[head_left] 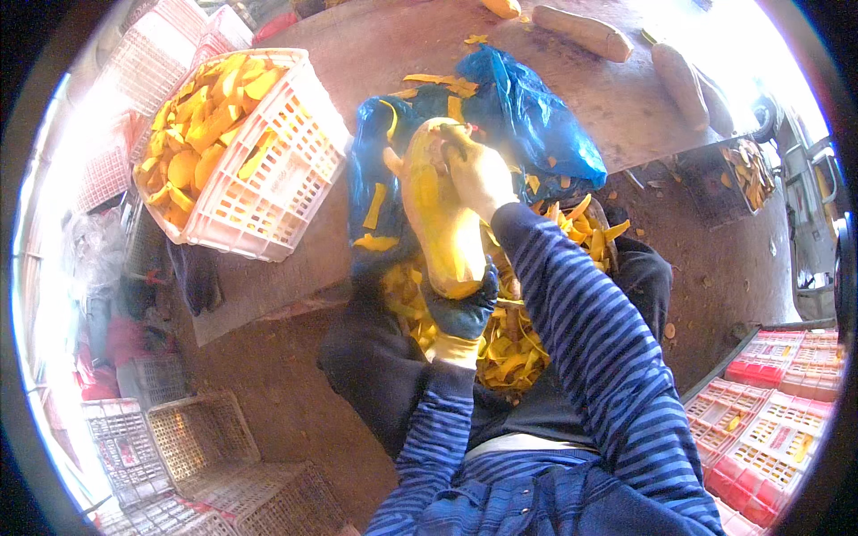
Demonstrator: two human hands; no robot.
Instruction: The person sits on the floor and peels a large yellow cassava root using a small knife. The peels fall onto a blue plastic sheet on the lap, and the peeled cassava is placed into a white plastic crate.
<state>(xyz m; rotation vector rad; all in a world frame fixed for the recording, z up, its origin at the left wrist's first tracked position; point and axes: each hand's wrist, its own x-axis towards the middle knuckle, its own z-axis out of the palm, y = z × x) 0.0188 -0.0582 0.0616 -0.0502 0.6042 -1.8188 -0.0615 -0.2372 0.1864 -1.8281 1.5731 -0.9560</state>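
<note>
A long, partly peeled butternut squash (pixel 436 214) lies lengthwise in front of me, its near end cut or peeled to bright yellow. My left hand (pixel 460 313), in a dark glove, is closed around that near end from below. Over the far end, my right hand (pixel 481 179) has its fingers curled closed; a small dark piece shows at them, but I cannot make out what it is. Blue plastic sheeting (pixel 545 116) with strips of peel spreads beyond the squash. Below it, between my legs, sits a heap of yellow-orange peelings (pixel 511 357).
A white plastic crate (pixel 290 170) full of yellow squash pieces stands at the left. Several whole squashes (pixel 585 34) lie on the board at the far right. Empty-looking crates (pixel 201 433) stack at lower left, red and white crates (pixel 760 415) at lower right. A dark crate (pixel 715 183) holds scraps.
</note>
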